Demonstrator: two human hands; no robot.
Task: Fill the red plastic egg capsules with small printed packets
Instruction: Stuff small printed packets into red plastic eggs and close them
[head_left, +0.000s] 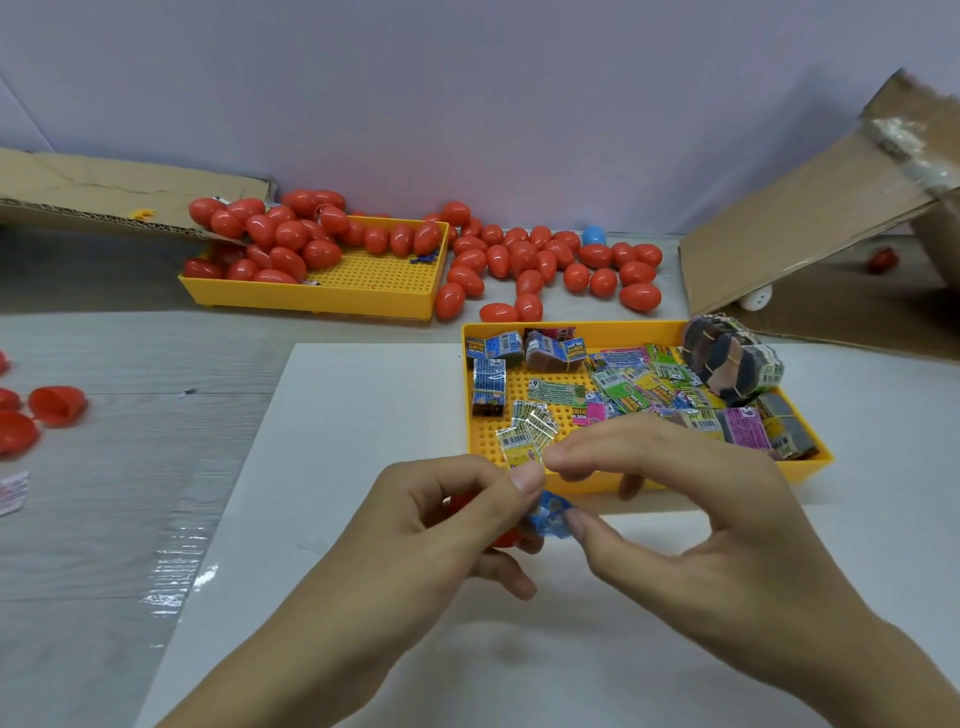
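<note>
both hands meet above the white board (363, 415). left hand (441, 525) curls round a red capsule half (501, 540) (mostly hidden); right hand (670, 499) pinches a blue printed packet (550, 514) at its mouth, seemingly. best to fold the packet small and press it straight in. the yellow packet tray (571, 328) rim lies just beyond the fingers; open board lies nearer the person.

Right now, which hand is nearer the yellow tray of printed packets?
Right. The right hand overlaps the near rim of the yellow tray of printed packets in the picture, pinching a blue packet. The left hand is just left of the tray's near corner, holding a red capsule half.
</note>
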